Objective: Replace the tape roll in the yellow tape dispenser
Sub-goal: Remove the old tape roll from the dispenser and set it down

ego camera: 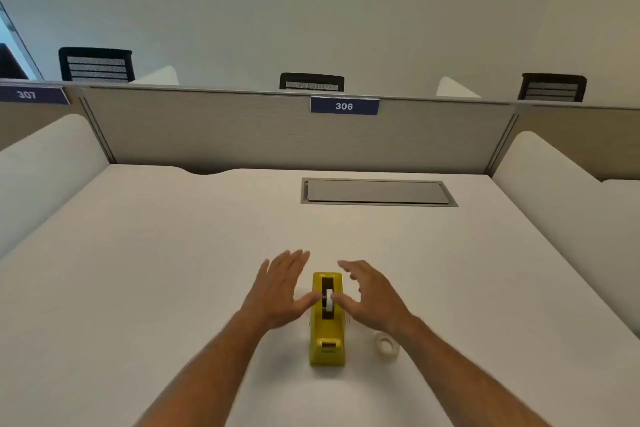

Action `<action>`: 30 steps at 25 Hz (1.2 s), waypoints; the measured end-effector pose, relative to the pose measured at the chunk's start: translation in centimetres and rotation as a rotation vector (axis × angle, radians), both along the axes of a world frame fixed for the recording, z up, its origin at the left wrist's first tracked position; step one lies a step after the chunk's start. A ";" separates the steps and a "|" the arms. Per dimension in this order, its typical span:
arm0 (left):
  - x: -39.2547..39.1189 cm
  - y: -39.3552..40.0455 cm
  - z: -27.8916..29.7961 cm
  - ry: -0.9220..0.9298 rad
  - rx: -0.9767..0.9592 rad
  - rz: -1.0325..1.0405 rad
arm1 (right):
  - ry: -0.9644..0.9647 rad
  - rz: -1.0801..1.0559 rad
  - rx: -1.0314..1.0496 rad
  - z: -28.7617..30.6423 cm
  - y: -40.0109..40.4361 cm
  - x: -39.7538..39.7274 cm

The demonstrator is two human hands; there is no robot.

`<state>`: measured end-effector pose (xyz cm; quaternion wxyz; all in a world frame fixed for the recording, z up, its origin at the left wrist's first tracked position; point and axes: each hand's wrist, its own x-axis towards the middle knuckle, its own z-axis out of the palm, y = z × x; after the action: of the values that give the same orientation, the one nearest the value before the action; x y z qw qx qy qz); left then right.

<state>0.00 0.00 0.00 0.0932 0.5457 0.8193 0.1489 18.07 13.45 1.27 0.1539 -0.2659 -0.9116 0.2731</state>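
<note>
1. Head view: the yellow tape dispenser [327, 321] stands upright on the white desk [156, 270], straight in front of you, its long axis running away from you.
2. A white tape roll [328, 300] sits in the dispenser's top slot, standing on edge.
3. Your left hand [278, 291] is spread wide with fingers straight, just left of the dispenser; its thumb tip reaches the dispenser's left side at the roll. It grips nothing.
4. Your right hand [372, 298] is likewise open, fingers loosely curved, just right of the dispenser; its thumb reaches the roll from the right. Whether either thumb actually presses the roll, I cannot tell.
5. A second, clear tape roll [387, 345] lies flat on the desk to the dispenser's right, beside your right wrist.
6. Beyond, a grey cable hatch [377, 192] is set into the desk, and the partition carries a blue label 306 [344, 106].
</note>
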 end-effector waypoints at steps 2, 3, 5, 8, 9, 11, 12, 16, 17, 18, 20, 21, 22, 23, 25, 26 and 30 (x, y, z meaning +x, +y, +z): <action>0.8 -0.3 -0.6 -0.050 -0.017 -0.038 | -0.124 0.073 0.041 -0.2 -0.4 -0.3; 1.3 -0.5 -1.1 -0.053 -0.037 -0.045 | -0.161 0.090 0.057 -0.4 -0.6 -0.3; 2.0 -0.6 -2.1 -0.069 -0.068 -0.057 | -0.202 0.096 0.067 -0.7 -0.7 -0.5; 2.2 -0.5 -2.3 -0.087 -0.098 -0.042 | -0.239 0.099 0.125 -0.6 -0.5 -0.8; 2.3 -0.4 -2.3 -0.098 -0.097 -0.037 | -0.246 0.102 0.139 -0.7 -0.5 -0.9; 2.4 -0.3 -2.2 -0.111 -0.099 -0.032 | -0.241 0.104 0.141 -0.6 -0.5 -1.1; 2.4 -0.2 -2.1 -0.113 -0.101 -0.029 | -0.239 0.102 0.134 -0.7 -0.4 -1.2; 2.3 0.1 -1.7 -0.106 -0.096 -0.019 | -0.212 0.083 0.104 -0.4 -0.4 -1.7; 2.3 0.1 -1.7 -0.106 -0.093 -0.017 | -0.201 0.078 0.098 -0.4 -0.4 -1.8; 2.3 0.2 -1.7 -0.108 -0.093 -0.013 | -0.196 0.076 0.095 -0.3 -0.3 -1.9; 2.3 0.2 -1.6 -0.109 -0.092 -0.012 | -0.192 0.081 0.096 -0.3 -0.3 -2.0; 2.3 0.2 -1.6 -0.109 -0.092 -0.012 | -0.187 0.085 0.095 -0.3 -0.3 -2.0; 2.3 0.2 -1.5 -0.110 -0.090 -0.012 | -0.180 0.089 0.096 -0.4 -0.3 -2.0; 2.4 0.2 -1.5 -0.112 -0.086 -0.010 | -0.172 0.090 0.098 -0.4 -0.4 -1.9; 2.4 0.1 -1.4 -0.121 -0.083 -0.010 | -0.165 0.090 0.106 -0.4 -0.4 -1.7; 2.4 0.1 -1.4 -0.124 -0.085 -0.009 | -0.157 0.089 0.109 -0.3 -0.5 -1.7; 2.6 0.1 -1.1 -0.143 -0.081 -0.003 | -0.085 0.069 0.081 -0.2 -0.5 -1.5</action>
<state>2.62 0.09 -1.10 0.1736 0.5308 0.8151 0.1541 16.53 12.91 1.12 0.1160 -0.2393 -0.9363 0.2295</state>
